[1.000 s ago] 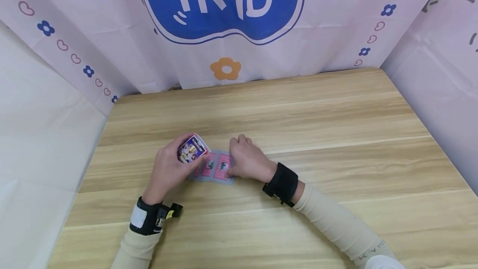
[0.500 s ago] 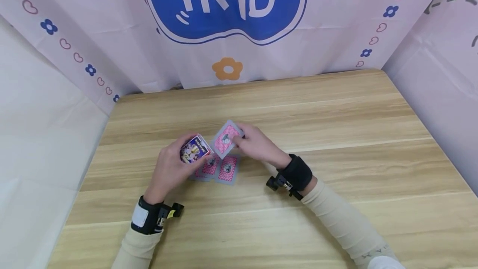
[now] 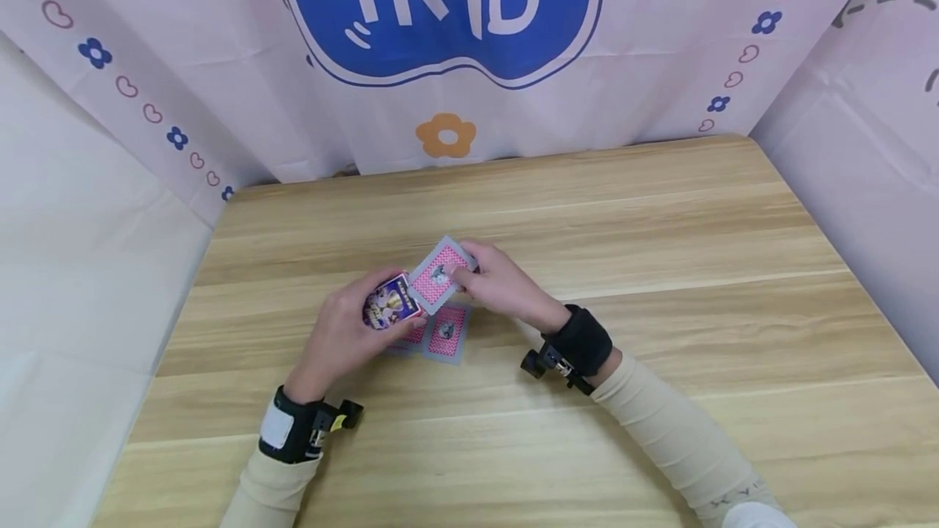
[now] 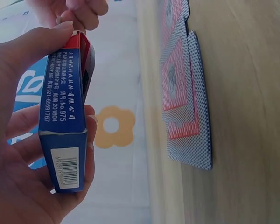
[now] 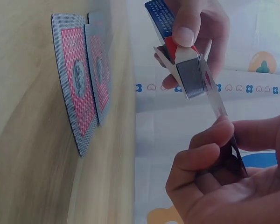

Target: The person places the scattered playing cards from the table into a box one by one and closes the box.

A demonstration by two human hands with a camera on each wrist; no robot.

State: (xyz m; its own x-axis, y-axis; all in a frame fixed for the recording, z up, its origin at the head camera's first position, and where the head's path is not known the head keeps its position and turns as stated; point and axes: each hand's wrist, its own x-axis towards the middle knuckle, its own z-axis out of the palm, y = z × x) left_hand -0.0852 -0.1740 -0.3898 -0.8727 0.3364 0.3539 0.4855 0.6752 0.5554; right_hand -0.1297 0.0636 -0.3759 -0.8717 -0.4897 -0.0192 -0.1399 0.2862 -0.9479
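Observation:
My left hand [image 3: 333, 341] grips a blue and purple playing-card box [image 3: 389, 302] above the table, with its thumb along the near side and its fingers behind. The box's mouth faces right, and its flaps stand open around a stack of cards [image 5: 192, 77] inside. My right hand [image 3: 509, 290] pinches a single playing card [image 3: 438, 274] between thumb and fingers, pink patterned back up. The far end of this card is right at the box's mouth. Below, several more cards [image 3: 446, 334] lie overlapping on the table, backs up, partly hidden by my left hand.
The wood-grain table [image 3: 623, 226] extends around both hands. A white cloth backdrop [image 3: 367, 125] with a blue emblem hangs at its back edge, and white cloth walls [image 3: 88, 251] stand at the sides.
My right hand has lifted a card off the table's row and brought it to the box's mouth. My left hand has moved the box slightly right, towards that card.

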